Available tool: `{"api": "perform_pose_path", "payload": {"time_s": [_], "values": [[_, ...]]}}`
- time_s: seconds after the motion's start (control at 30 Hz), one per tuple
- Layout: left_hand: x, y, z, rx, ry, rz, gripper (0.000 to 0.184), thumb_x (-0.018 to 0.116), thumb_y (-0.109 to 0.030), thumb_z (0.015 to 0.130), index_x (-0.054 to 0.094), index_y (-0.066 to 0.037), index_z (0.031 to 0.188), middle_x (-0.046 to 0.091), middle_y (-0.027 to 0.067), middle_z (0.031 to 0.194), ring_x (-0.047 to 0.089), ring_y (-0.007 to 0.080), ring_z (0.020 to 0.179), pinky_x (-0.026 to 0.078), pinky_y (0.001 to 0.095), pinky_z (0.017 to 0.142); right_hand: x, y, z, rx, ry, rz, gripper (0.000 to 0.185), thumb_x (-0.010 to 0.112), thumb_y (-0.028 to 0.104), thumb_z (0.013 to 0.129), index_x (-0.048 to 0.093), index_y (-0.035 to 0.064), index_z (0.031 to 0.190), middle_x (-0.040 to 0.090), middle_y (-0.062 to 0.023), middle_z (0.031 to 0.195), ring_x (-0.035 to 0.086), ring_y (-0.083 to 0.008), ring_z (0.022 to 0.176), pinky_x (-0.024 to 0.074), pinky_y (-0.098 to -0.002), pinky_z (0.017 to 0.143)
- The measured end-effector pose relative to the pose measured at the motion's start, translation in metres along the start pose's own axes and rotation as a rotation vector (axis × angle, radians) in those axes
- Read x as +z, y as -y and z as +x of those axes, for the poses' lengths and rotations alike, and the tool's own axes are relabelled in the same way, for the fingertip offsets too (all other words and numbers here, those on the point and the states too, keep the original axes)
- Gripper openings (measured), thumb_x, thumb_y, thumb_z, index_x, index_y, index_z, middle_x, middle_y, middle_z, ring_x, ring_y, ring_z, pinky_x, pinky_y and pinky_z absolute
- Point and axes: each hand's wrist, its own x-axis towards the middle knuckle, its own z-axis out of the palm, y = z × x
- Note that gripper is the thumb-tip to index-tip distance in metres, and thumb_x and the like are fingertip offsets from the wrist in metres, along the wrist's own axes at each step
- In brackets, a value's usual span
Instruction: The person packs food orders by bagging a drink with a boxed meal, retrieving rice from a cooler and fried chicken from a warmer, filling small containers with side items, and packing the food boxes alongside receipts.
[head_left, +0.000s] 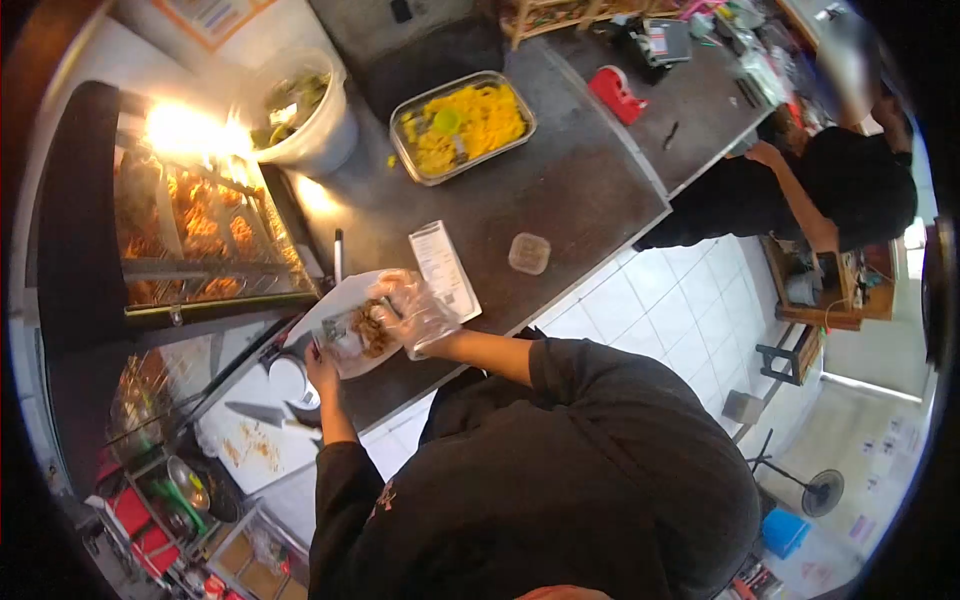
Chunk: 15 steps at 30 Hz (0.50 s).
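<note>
A sheet of white wrapping paper (322, 326) lies at the counter's near edge with chopped brown food (371, 330), perhaps meat, on it. My left hand (323, 367) is bare and closed on the paper's near left edge. Over the right side of the paper is my right hand (408, 312), inside a loose clear plastic glove. Its fingers are curled beside the brown food; what they hold is not clear. A printed slip (444, 268) lies just beyond my right hand. Near my left hand are a white tub (291, 381) and a knife (255, 412).
A lit glass food warmer (205, 235) stands at left beside a white bucket (325, 130). Further along the counter are a metal tray of yellow food (480, 118), a small clear container (529, 254) and a red tape dispenser (617, 95). Another person (800, 190) stands at upper right.
</note>
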Motion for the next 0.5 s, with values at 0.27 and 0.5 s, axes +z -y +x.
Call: {"api": "perform_pose_path", "payload": {"time_s": [0.27,0.5], "values": [[0.1,-0.014,-0.044,-0.066,0.043,-0.532,0.036,0.058,-0.019,0.103,0.058,0.002,0.131,0.066,0.012,0.121,0.062,0.0194,0.106,0.049,0.032,0.093,-0.227,-0.148,0.052,0.431,-0.528,0.175,0.01,0.065,0.016,0.095,0.07,0.0087,0.101,0.072,-0.0015,0.093,0.065,-0.0116,0.08,0.0533,-0.0291,0.075],[0.134,-0.049,-0.09,-0.254,-0.308,-0.473,0.048,0.063,-0.039,0.1,0.054,-0.014,0.14,0.054,0.0087,0.14,0.058,0.0206,0.116,0.052,0.0385,0.09,-0.494,-0.26,0.229,0.538,-0.621,0.095,0.025,0.068,0.034,0.094,0.071,0.0099,0.099,0.06,0.0012,0.074,0.055,-0.0075,0.062,0.0465,-0.0261,0.056]]}}
